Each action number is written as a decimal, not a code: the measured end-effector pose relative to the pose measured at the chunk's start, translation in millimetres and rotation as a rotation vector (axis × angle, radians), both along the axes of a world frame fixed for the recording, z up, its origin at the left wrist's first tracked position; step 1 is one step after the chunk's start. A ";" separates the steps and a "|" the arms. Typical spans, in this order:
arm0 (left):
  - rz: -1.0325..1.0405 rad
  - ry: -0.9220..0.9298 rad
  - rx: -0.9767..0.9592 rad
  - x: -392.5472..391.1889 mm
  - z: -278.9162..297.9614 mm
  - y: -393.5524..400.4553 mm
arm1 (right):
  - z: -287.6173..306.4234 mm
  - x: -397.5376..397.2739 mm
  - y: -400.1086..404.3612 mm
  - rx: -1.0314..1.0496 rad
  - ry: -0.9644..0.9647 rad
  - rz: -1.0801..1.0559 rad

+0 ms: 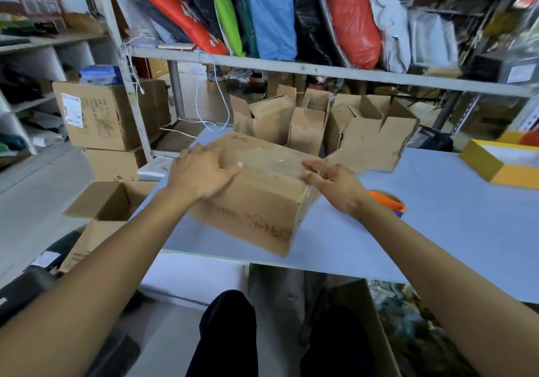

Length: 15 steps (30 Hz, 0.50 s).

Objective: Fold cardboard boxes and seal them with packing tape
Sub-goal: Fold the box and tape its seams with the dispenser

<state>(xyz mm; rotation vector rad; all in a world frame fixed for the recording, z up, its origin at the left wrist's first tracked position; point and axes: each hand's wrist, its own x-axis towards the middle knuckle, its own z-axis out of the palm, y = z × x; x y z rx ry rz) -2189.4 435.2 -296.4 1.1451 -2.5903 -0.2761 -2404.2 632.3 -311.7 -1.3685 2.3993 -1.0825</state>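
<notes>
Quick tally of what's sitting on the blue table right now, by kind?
Closed cardboard box under both hands: 1
Open-flapped cardboard boxes at the back: about 4, overlapping, so the count is not certain
Orange tape roll: 1
Yellow box: 1
Total: about 7

Single head-worn wide-angle view, forward and down, close over the table (437,230) edge toward the shelving (320,70).

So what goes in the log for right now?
step: pressing tape down | box: closed, on table | left hand: flat on top | right hand: at right edge | tape roll: behind right wrist
</notes>
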 end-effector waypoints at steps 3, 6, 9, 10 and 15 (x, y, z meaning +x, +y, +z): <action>0.039 0.119 0.238 4.9 10.3 -12.7 | 5.5 10.3 -0.9 -0.013 -0.151 0.032; 0.045 0.239 0.386 4.0 17.1 -11.2 | 11.6 14.2 -0.8 -0.032 -0.145 0.017; -0.016 0.371 0.430 0.1 16.4 -4.5 | 18.5 12.8 0.5 -0.040 -0.091 -0.001; -0.018 0.424 0.429 -1.1 14.3 -3.6 | 19.0 11.0 1.7 -0.063 -0.106 -0.003; -0.020 0.693 0.507 -3.5 3.2 -1.2 | 16.4 9.8 13.4 -0.178 -0.083 0.008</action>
